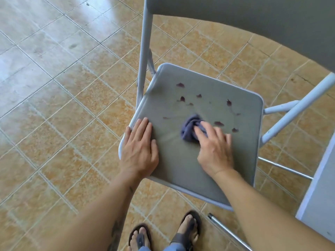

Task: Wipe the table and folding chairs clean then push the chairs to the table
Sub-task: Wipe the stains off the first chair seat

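A folding chair with a grey padded seat [181, 160] and pale blue metal frame [144, 51] stands in front of me. Several small purple scraps [182, 99] lie scattered over the far half of the seat. My right hand [213, 147] presses a bunched purple cloth [189, 129] onto the middle of the seat, blurred by motion. Flat on the seat's left front corner rests my left hand [140, 151], fingers together, holding nothing. The chair's grey backrest [253, 19] fills the top right.
A white table edge [319, 196] shows at the right, with a metal leg [228, 230] below it. Tan tiled floor [54, 105] spreads to the left. My feet in sandals [188, 230] stand just in front of the chair.
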`<state>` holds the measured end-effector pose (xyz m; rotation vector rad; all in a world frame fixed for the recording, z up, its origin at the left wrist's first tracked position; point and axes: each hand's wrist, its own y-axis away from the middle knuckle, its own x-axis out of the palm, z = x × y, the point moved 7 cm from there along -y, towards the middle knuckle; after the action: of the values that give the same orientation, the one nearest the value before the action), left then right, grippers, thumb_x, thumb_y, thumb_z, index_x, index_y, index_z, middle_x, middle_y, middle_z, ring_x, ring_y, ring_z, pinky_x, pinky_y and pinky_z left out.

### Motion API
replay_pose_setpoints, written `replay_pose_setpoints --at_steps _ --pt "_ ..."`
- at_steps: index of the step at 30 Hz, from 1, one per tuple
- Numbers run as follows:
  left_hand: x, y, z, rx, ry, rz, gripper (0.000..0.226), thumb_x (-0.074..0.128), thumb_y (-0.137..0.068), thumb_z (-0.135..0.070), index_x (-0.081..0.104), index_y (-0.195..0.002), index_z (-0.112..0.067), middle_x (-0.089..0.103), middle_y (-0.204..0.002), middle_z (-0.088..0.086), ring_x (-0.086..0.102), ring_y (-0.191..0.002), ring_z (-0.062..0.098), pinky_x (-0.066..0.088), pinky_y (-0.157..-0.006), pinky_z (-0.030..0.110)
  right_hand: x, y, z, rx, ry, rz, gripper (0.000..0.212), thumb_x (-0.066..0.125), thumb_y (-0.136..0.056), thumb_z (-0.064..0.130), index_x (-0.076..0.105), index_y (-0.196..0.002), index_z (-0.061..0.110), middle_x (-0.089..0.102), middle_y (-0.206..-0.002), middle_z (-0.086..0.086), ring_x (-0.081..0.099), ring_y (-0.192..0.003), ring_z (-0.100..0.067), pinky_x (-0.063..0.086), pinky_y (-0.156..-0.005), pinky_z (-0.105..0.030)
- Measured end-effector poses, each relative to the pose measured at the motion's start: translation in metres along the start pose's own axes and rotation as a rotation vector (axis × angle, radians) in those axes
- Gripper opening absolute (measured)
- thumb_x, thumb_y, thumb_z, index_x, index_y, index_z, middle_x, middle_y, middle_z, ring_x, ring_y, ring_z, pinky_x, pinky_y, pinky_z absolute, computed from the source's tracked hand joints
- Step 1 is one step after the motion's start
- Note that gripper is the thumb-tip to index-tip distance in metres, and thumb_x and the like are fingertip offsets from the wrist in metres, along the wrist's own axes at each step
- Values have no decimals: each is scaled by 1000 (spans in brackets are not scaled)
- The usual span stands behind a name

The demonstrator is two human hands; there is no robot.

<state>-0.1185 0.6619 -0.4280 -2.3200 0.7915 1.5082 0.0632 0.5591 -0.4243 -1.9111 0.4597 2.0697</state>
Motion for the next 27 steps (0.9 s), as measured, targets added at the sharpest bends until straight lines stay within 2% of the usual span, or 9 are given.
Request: replay_pose_setpoints --at_steps 3,6,9,11,14,19,23,25,27 --pt "6 -1 -6 32 -44 -18 63 38 -88 -30 48 -144 -3 41 -156 12 31 -148 28 20 -123 52 -12 1 -63 274 -62 -53 56 36 -74 18 65 -122 19 57 -130 -9 51 -99 -38 39 -79 -45" --pt "7 -6 -5 9 -34 -31 65 40 -85 -29 49 -143 -2 42 -155 13 33 -148 29 22 -122 52 -24 -29 -44 366 -305 -140 60 34 -69 14 67 -120 12 58 -126 -13 50 -97 -41 41 -87 -44" --pt "8 0 2 -10 -19 -43 65 44 -83 -29 51 -142 -4 44 -154 13 33 -147 28 22 -122 50 -25 -58 49 10 -406 -109 52 43 -71 13 66 -118 15 58 -125 -10 50 -94 -37 43 -82 -41" --pt "7 3 7 -17 -17 -60 62 46 -81 -29 54 -138 -5 48 -151 13 35 -146 27 23 -122 49 -13 -64 98 -213 -304 -14 48 53 -73 18 64 -120 20 55 -129 -6 49 -98 -33 43 -80 -40" --pt "4 -7 9 -18 -7 -104 63 47 -80 -28 54 -139 -6 47 -152 11 35 -147 25 23 -122 48 9 -75 97 -338 -119 25 54 57 -75 20 57 -129 22 52 -134 -4 49 -101 -32 39 -76 -41" --pt "12 -5 16 -18 -24 -105 64 47 -82 -30 53 -141 -7 44 -154 8 33 -148 23 22 -123 47 18 -54 1 -84 -69 -17 53 51 -72 12 61 -123 22 55 -129 -5 50 -93 -35 40 -71 -41" --pt "11 -6 19 -40 -9 -92 67 45 -80 -34 54 -141 -8 45 -154 6 34 -147 22 22 -123 47 4 -27 -74 255 -172 -67 53 52 -74 -1 66 -121 18 57 -125 -9 49 -95 -39 43 -81 -43" --pt "6 -7 18 -61 3 -86 67 44 -78 -35 56 -138 -8 48 -151 6 36 -146 23 23 -122 48 -9 -24 -82 385 -328 -130 54 48 -75 -5 67 -121 16 59 -125 -9 50 -99 -40 42 -88 -43" --pt "0 -10 12 -37 5 -83 65 44 -77 -33 59 -134 -8 52 -148 7 36 -145 25 25 -122 49 -31 -24 -62 351 -375 -204 56 41 -74 1 66 -122 16 59 -124 -8 51 -98 -39 43 -87 -43"
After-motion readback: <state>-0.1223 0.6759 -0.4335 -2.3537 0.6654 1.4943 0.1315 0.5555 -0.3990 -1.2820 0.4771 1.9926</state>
